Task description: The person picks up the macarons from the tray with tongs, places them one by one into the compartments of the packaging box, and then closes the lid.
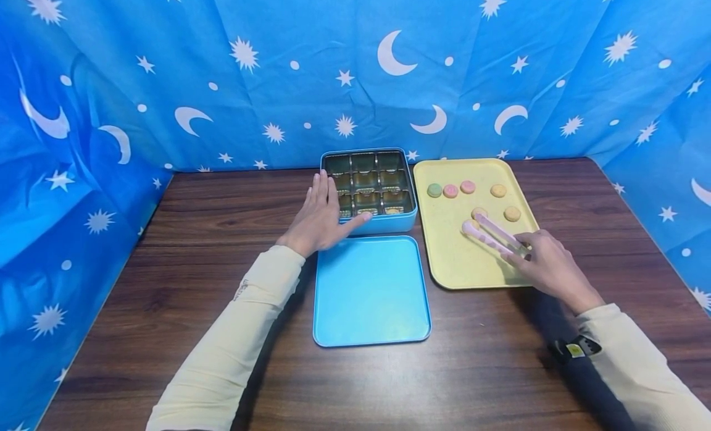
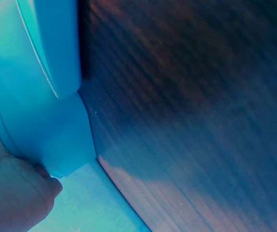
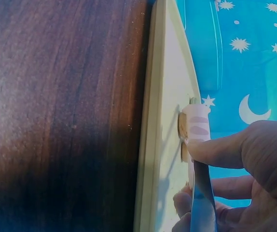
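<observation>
My left hand (image 1: 318, 216) rests at the left front corner of a blue tin box (image 1: 378, 225), fingers straight along its left side and thumb out along its front rim. Inside the box sits a dark gold divided insert (image 1: 366, 181) with several compartments. My right hand (image 1: 552, 265) grips pink tongs (image 1: 491, 234) over the yellow tray (image 1: 466, 267). The tong tips are apart, beside a tan cookie (image 1: 479, 213); whether they touch it I cannot tell. In the right wrist view the thumb presses the tongs (image 3: 199, 121), with tan cookies (image 3: 182, 126) behind.
On the tray lie a green cookie (image 1: 434, 190), two pink cookies (image 1: 468, 186) and more tan cookies (image 1: 512, 213). A flat blue lid (image 1: 372, 292) lies in front of the box on the brown wooden table (image 1: 222, 215). A blue star-printed cloth (image 1: 333, 60) stands behind.
</observation>
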### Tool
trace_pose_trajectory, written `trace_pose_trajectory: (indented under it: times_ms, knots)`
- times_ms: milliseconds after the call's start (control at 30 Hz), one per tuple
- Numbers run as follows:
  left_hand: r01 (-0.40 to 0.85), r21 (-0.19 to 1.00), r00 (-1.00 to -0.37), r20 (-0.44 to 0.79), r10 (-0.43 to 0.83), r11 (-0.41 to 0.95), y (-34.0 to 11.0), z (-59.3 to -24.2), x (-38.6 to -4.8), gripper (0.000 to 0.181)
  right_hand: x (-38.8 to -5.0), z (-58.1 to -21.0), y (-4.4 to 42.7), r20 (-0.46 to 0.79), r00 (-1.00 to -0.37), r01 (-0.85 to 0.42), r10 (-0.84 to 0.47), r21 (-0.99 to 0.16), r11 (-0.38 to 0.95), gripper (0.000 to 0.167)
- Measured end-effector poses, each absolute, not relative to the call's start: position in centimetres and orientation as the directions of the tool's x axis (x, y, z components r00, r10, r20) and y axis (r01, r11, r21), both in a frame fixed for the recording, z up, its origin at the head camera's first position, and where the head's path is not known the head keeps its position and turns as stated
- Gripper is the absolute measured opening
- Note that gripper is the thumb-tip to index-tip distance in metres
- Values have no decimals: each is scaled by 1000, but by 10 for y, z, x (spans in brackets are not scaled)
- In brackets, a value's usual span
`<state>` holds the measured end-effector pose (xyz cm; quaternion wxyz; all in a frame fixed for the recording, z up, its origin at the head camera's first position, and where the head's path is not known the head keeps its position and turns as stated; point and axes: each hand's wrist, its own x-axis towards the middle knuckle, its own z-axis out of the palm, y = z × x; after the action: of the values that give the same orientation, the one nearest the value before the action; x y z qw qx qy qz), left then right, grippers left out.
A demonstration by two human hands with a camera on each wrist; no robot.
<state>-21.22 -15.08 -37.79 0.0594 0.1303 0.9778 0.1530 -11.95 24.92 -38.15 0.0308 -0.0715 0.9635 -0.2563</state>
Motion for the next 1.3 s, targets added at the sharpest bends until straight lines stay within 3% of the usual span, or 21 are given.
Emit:
trace_pose_trajectory:
  times_ms: [800, 1300]
  knots:
    - [242, 314, -958, -70, 277, 918, -152, -380, -214, 119, -120, -385, 249, 7, -988, -137, -154, -504, 853, 43]
    - [235, 319, -960, -72, 271, 918, -152, -382, -214, 119, -133, -364, 232, 110, -977, -214, -184, -478, 852, 41]
